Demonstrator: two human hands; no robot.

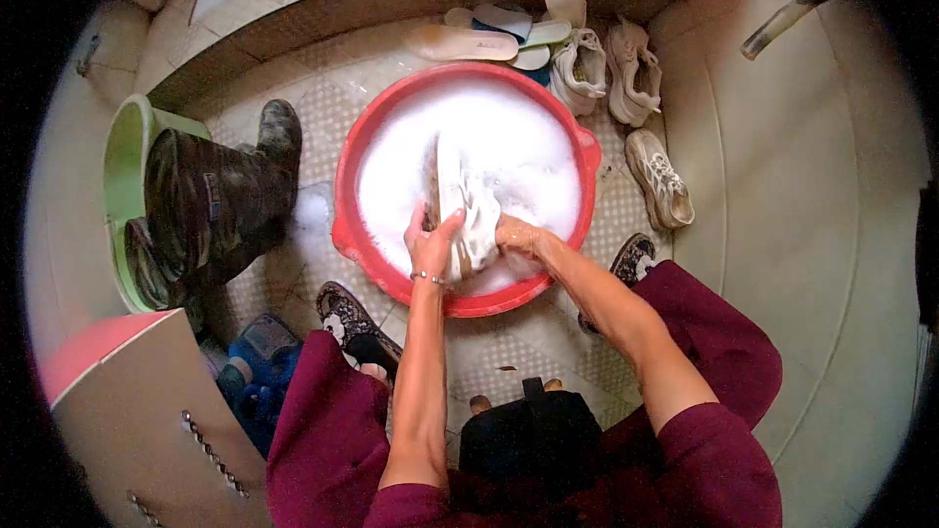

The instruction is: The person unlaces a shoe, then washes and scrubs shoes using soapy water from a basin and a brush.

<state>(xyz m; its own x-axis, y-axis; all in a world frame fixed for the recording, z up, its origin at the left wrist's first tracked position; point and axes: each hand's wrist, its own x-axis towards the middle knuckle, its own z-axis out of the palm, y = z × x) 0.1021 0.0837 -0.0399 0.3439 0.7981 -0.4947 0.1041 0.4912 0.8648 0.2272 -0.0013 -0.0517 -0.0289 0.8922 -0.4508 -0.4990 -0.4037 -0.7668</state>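
A white sneaker (476,225) is held on its side over a red basin (347,181) full of white suds (411,127). Its sole faces left and looks brownish along the edge. My left hand (430,246), with a bracelet at the wrist, is closed around the sole side, thumb across the shoe. At the shoe's right side, my right hand (518,235) is closed against the upper. Its fingertips are partly hidden by the shoe and foam.
White sneakers (634,73) and loose insoles (465,42) lie behind the basin; a single sneaker (659,179) is at right. Camouflage boots (220,196) lean on a green tub (125,161) at left. A cabinet (156,420) stands front left, and a tap (794,18) juts out upper right.
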